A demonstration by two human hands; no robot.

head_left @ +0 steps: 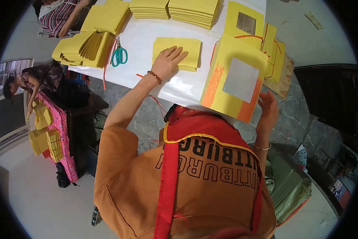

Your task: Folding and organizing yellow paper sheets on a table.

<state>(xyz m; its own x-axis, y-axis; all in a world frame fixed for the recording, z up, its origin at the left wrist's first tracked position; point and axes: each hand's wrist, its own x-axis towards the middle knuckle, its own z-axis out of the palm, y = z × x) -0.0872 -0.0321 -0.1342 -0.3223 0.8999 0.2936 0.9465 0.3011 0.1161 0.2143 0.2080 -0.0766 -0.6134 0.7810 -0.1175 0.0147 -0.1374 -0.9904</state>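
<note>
My left hand (pixel 169 61) lies flat with its fingers stretched out on a small stack of folded yellow paper (pixel 191 46) on the white-covered table. To the right, a yellow joss paper stack (pixel 216 92) with a silver-grey square and orange bands reaches over the table's near edge. My right hand (pixel 268 106) is raised beside that stack's right edge, its fingers loosely curled and apart, with nothing seen between them. Whether its fingertips touch the paper cannot be made out. Teal-handled scissors (pixel 119 56) lie left of my left hand.
Piles of folded yellow paper (pixel 195 12) line the table's far side, with a fanned pile (pixel 81 47) at left. More yellow bundles with red ties (pixel 272 53) sit at right. At far left a person (pixel 39 81) bends over a pink-covered table (pixel 63 137). Another person (pixel 59 18) is at upper left.
</note>
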